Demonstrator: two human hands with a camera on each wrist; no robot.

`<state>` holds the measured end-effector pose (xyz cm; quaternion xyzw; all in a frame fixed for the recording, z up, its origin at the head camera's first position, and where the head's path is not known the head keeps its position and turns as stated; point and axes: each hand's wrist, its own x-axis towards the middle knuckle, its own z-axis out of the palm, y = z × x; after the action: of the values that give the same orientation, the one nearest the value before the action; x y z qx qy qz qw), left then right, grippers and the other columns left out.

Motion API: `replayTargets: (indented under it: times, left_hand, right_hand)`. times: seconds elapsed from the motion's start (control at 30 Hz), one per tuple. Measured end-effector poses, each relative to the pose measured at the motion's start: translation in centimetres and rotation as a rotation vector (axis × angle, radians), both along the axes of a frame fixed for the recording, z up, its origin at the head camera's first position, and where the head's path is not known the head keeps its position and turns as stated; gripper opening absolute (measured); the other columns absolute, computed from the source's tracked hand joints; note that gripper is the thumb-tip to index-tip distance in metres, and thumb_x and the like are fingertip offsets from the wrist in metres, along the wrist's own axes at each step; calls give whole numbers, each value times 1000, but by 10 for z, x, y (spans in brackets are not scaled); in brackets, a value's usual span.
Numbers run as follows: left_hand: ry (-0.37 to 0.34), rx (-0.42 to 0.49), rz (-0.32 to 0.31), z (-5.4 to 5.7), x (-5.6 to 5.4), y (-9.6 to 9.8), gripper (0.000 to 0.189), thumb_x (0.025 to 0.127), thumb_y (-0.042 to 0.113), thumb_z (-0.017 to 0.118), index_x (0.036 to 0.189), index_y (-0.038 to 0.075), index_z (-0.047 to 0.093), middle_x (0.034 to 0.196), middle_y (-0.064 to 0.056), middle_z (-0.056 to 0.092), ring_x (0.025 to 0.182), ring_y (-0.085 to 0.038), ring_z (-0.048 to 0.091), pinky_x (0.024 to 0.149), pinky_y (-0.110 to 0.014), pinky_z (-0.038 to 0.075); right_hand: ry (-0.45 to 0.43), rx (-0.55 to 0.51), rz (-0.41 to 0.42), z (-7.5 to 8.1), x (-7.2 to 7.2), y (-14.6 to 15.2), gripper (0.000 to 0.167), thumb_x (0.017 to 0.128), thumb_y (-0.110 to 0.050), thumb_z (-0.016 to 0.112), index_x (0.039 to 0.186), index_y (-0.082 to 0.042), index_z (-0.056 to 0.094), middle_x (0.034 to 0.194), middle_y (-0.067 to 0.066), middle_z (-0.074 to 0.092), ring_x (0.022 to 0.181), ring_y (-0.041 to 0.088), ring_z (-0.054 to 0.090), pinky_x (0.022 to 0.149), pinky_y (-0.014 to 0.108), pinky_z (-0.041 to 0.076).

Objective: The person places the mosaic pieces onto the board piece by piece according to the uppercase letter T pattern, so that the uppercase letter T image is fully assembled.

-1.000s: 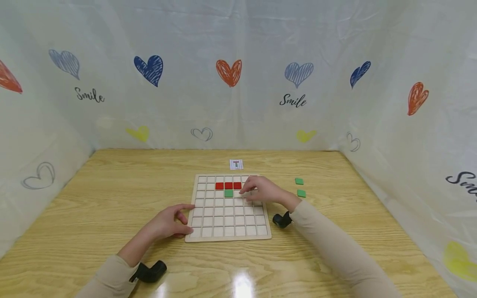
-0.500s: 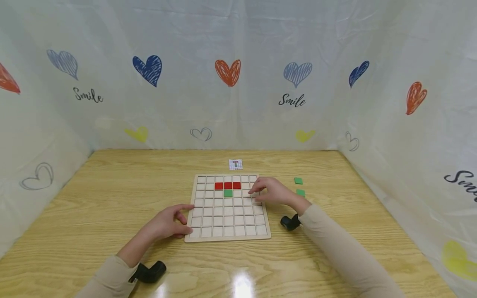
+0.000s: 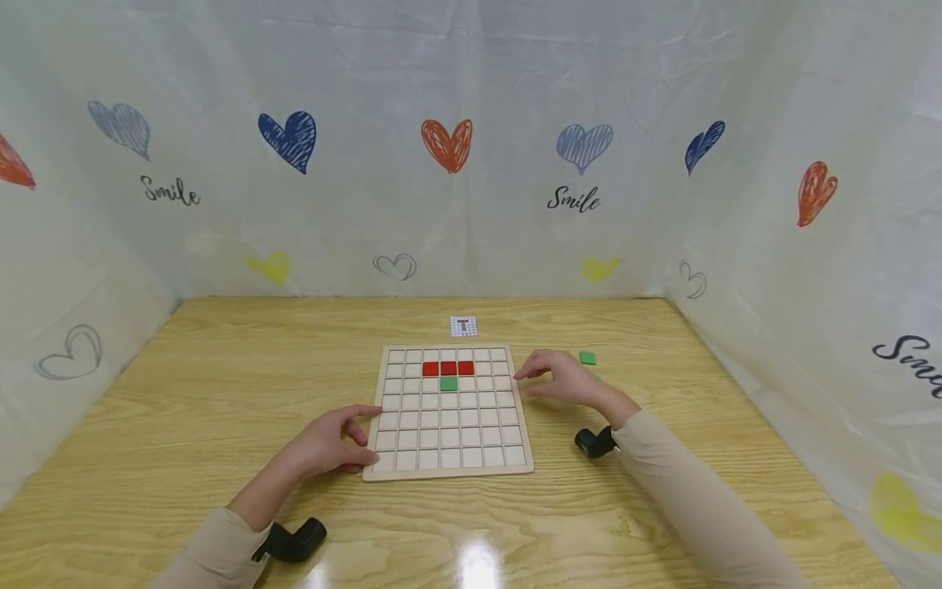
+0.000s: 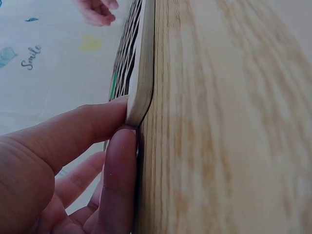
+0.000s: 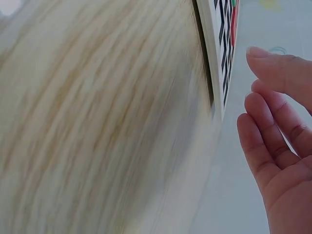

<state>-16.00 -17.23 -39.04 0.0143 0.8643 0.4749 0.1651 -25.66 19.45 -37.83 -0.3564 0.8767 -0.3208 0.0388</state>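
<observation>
A wooden grid board (image 3: 446, 474) lies on the table. Three red tiles (image 3: 449, 368) sit in a row near its far side, with one green tile (image 3: 449, 384) directly below the middle one. At the board's left edge, my left hand (image 3: 324, 443) pinches the near corner with thumb and a finger, clearer in the left wrist view, where the thumb (image 4: 92, 122) lies against the rim. My right hand (image 3: 565, 382) hovers by the right edge, fingers loosely bent and holding nothing. Beyond it is a loose green tile (image 3: 587, 357); a second is mostly hidden behind the hand.
A small pattern card (image 3: 464, 325) showing a T shape lies behind the board. The wooden table (image 3: 243, 352) meets a curtain (image 3: 353, 204) printed with hearts at the back and sides. Black wrist cameras (image 3: 297, 540) are strapped to both wrists.
My right hand has drawn away from the board's tiles rightward, past the right edge toward the loose green tiles, now covering most of one. My left hand stays at the board's edge.
</observation>
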Motion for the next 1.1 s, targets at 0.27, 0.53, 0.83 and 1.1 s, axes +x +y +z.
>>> replayTargets:
  times: [0.27,0.53,0.83,1.1]
  left_hand:
    - [2,14,-4,0,1,-1,68,71,2,79,132,0,49,82,-10,49,60,-18,51,55,-31,51]
    - [5,9,2,0,1,-2,68,71,2,79,132,0,49,82,-10,49,60,-18,51,55,-31,51]
    - [7,37,-5,-2,-1,-2,68,72,0,78,132,-1,48,82,-11,49,60,-18,52,55,-31,51]
    - [14,59,-17,-3,-2,-2,68,72,1,78,132,-1,48,82,-11,49,59,-17,52,55,-31,52]
  right_hand:
    - [-2,5,-16,2,2,17,21,82,-1,69,104,-2,69,99,4,61,93,23,57,84,42,47]
    - [37,13,-57,0,3,33,22,81,-2,71,102,-3,70,98,3,62,90,21,57,82,42,48]
    - [44,23,-111,-2,6,56,23,79,0,71,102,0,69,95,9,62,85,27,57,79,47,48]
    - [42,37,-155,-4,6,75,24,80,-1,71,103,1,68,96,10,62,87,29,58,79,46,48]
